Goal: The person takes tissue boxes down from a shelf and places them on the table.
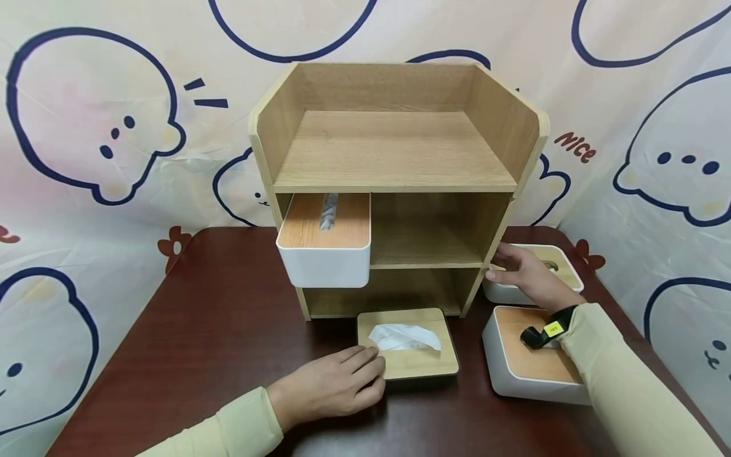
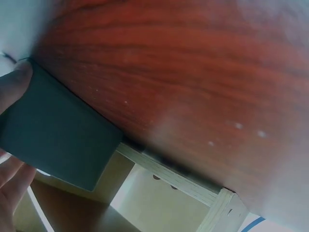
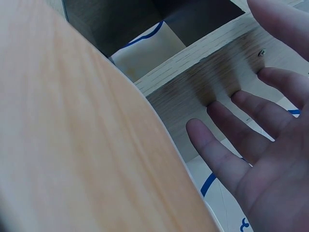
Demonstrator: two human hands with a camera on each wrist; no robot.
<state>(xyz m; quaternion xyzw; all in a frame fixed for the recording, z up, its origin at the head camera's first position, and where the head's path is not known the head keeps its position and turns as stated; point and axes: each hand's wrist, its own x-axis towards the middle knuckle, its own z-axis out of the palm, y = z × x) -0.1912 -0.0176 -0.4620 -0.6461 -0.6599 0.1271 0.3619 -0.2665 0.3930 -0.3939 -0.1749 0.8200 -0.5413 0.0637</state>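
Observation:
At the near left corner of a dark green tissue box point(image 1: 445, 379) with a pale wooden lid is my left hand point(image 1: 337, 384). In the left wrist view its thumb point(image 2: 14, 84) and fingers point(image 2: 17, 181) grip opposite sides of the box. White tissue point(image 1: 405, 337) pokes from the lid. My right hand point(image 1: 528, 276) reaches to the right side of a wooden shelf point(image 1: 394, 152); its spread fingers point(image 3: 231, 121) touch the outer side panel point(image 3: 193, 104). A white tissue box point(image 1: 325, 266) with a wooden lid juts from the shelf's middle left compartment.
Two more tissue boxes stand right of the shelf: a near white one point(image 1: 531, 381) under my right wrist, and a far one point(image 1: 562, 257) behind the right hand. The shelf stands on a dark red table point(image 1: 200, 355), with a cartoon-printed cloth point(image 1: 228, 158) around it.

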